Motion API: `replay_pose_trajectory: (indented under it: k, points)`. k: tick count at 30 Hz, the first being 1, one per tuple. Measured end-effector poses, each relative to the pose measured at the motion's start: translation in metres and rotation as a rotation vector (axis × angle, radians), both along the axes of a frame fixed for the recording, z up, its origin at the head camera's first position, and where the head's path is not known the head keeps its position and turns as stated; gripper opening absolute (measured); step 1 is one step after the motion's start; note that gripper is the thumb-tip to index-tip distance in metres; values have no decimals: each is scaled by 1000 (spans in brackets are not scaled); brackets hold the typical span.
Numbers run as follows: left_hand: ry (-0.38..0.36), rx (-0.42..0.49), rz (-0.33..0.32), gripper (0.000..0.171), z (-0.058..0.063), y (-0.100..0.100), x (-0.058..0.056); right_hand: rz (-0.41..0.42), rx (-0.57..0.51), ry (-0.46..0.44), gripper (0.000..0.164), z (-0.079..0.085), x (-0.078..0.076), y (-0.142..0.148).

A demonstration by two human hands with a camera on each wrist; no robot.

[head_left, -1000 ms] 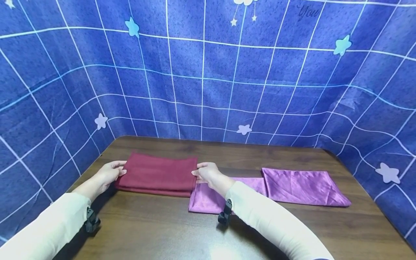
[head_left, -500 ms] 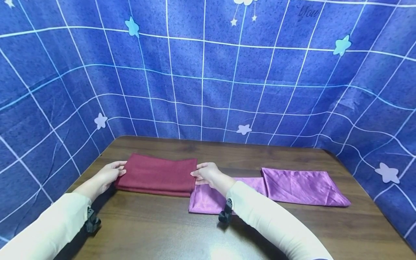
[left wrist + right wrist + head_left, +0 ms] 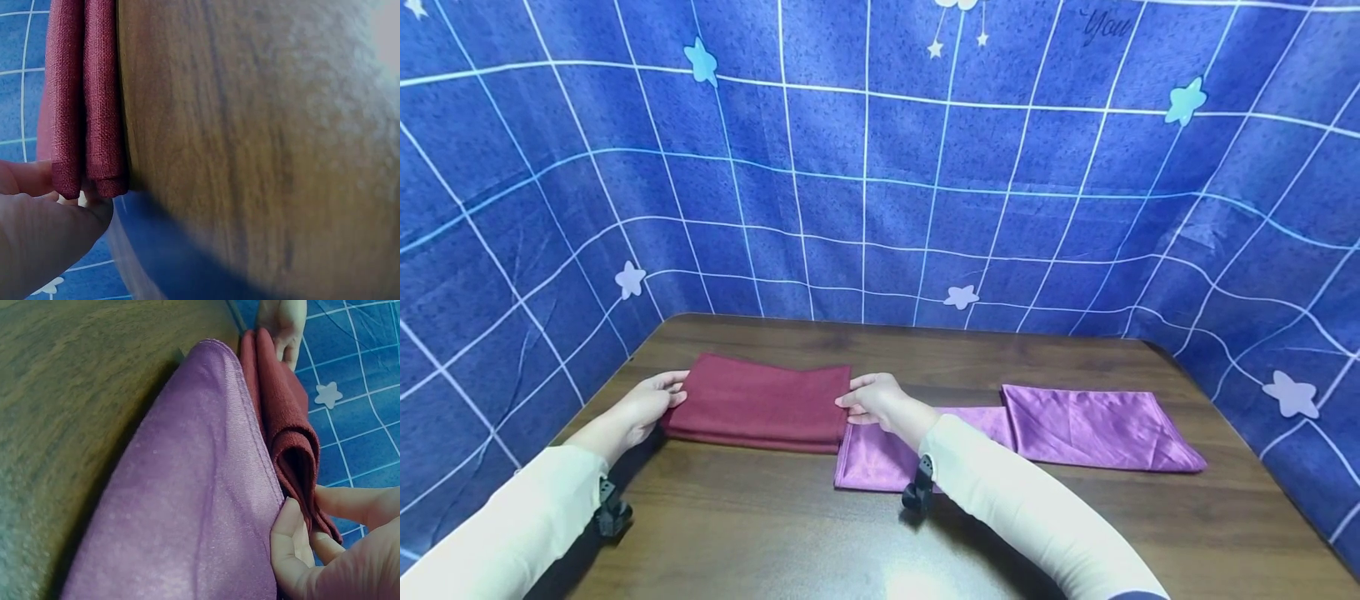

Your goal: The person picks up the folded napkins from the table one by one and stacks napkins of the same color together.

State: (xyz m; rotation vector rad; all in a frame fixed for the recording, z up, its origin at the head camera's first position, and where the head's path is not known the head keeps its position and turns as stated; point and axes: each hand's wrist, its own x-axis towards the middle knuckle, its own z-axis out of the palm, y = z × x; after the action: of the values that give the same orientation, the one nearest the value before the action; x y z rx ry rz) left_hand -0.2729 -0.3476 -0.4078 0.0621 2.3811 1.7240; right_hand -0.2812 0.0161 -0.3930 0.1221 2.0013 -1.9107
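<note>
A folded dark red cloth (image 3: pixel 763 402) lies at the left of the wooden table, held at both ends. At its left end my left hand (image 3: pixel 651 406) grips the edge. In the left wrist view, two thick rolled folds of the red cloth (image 3: pixel 69 100) lie one over the other, with the thumb and fingers at their end. My right hand (image 3: pixel 876 402) pinches the right end; the right wrist view shows its fingertips around the looped layers of the red cloth (image 3: pixel 284 400). The red cloth's right end meets a shiny purple cloth (image 3: pixel 880 458), partly hidden under my right forearm.
Further right, another folded purple satin section (image 3: pixel 1097 429) adjoins the first and lies slightly wrinkled. The brown wooden table (image 3: pixel 760 517) has a rounded back edge. Behind it hangs a blue curtain (image 3: pixel 820 208) with white grid lines and stars.
Both hands keep their hold on the red cloth, which lies almost as before. The whole head view has shifted slightly.
</note>
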Motion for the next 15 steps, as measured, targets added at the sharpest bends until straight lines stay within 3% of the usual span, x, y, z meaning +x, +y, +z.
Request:
replay_pose_trajectory:
  k: [8, 15]
  points:
    - [-19, 10, -38, 58, 0, -2, 1, 16, 3, -14, 42, 1, -1, 1]
    - [14, -110, -36, 56, -1, -3, 1, 16, -24, -24, 40, 1, -1, 2]
